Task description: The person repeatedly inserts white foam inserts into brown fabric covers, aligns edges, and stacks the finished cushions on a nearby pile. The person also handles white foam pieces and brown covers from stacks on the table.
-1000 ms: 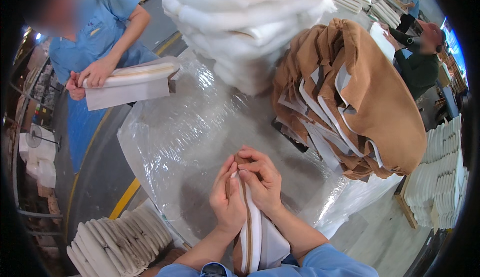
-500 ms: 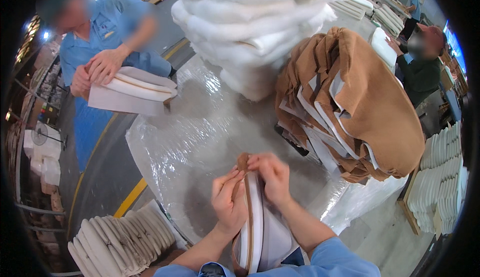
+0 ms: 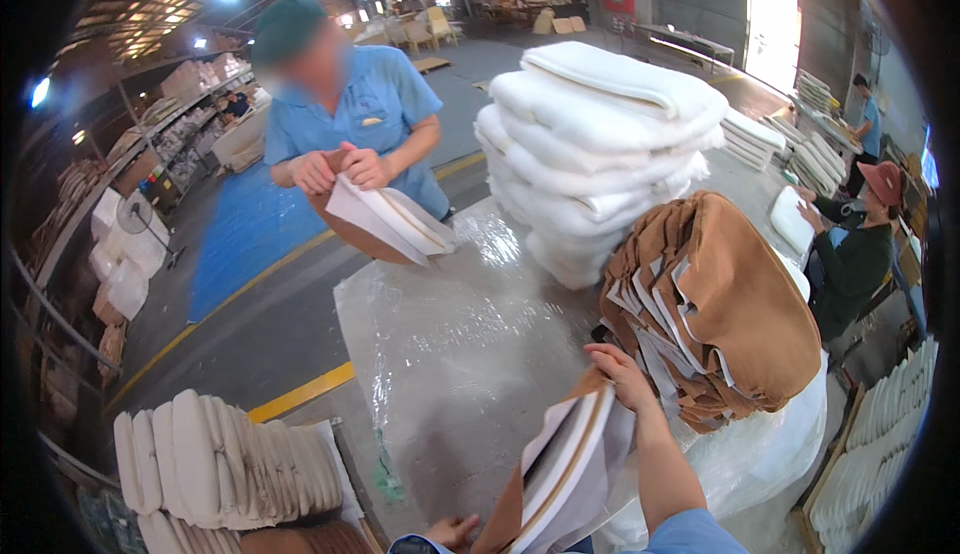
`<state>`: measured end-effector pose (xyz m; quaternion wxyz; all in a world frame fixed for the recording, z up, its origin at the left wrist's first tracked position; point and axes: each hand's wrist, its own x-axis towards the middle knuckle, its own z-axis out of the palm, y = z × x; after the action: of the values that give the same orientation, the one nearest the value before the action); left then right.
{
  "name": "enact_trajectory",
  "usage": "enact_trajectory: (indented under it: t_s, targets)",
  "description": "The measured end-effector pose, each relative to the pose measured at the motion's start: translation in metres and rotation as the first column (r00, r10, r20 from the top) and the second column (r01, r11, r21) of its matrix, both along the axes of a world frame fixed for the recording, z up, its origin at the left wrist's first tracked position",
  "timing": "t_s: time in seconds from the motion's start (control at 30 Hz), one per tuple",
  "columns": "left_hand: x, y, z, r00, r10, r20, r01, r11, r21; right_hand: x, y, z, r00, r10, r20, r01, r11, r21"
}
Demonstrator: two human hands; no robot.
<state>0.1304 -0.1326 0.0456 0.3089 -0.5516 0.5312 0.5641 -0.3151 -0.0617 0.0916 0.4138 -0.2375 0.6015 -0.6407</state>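
Observation:
A half-filled cushion cover [image 3: 567,464], with brown fabric outside, pale lining flaps and a brown strip along a white pad edge, stands tilted in front of me. My right hand [image 3: 622,379] is closed on its upper end, gripping the brown fabric corner. Low at the picture's bottom edge, my left hand [image 3: 452,532] is beside the cover's brown side, its fingers loosely bent and apart from the fabric; part of it is cut off. Across the table, a co-worker's hands [image 3: 350,167] hold a similar brown and pale cover.
A plastic-wrapped table [image 3: 440,354] lies ahead. On it stand a tall stack of white padding [image 3: 600,144] and a pile of brown covers [image 3: 750,304]. Stacked beige cushions [image 3: 225,464] are at lower left. Another person [image 3: 850,244] handles a white pad at right.
My left hand has let go of the cover's top and dropped to the lower left. My right hand has moved right with the cover's upper end. The view has tilted up.

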Motion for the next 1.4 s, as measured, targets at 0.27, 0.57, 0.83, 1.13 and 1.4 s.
enact_trajectory:
  t_s: [0.27,0.57,0.83,1.13,1.4]
  targets:
    - [0.03,0.033,-0.022,0.653,0.704,-0.278,-0.627,0.709,0.322,0.021,0.092,0.018,0.973,-0.113,0.2,0.137,0.985,-0.107]
    - [-0.013,-0.091,0.06,0.119,0.496,-0.86,-0.78,0.583,0.228,0.072,0.144,-0.012,0.937,-0.338,0.084,0.334,0.941,0.052]
    - [-0.043,-0.076,0.038,0.116,0.647,-0.754,-0.906,0.381,0.187,0.11,0.146,-0.055,0.798,-0.602,-0.022,0.599,0.789,0.137]
    - [-0.005,-0.08,0.017,0.048,0.612,-0.789,-0.845,0.447,0.295,0.116,0.135,-0.042,0.863,-0.502,-0.055,0.496,0.864,-0.091]
    - [0.036,-0.055,0.001,0.133,0.499,-0.857,-0.685,0.67,0.284,0.137,0.165,-0.078,0.85,-0.49,0.194,0.521,0.834,-0.179]
